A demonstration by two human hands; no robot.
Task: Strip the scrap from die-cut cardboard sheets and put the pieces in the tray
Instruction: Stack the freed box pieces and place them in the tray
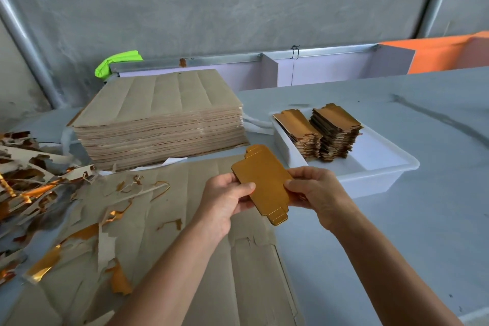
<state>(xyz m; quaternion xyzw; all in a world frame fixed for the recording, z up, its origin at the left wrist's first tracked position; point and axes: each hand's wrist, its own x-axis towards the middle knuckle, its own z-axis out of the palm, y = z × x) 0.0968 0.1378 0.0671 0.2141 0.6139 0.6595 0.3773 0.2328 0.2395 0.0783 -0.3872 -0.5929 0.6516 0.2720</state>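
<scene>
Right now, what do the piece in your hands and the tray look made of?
Piece: thin card, apparently gold-foil faced; it has a matte yellow sheen and dotted crease lines at its tabs. Both the left hand and right hand grip it. Tray: probably plastic, white, slightly translucent, with smooth rounded rims.

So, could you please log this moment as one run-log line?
left hand: holds gold piece | right hand: holds same piece | white tray: two stacks | scrap: left
</scene>
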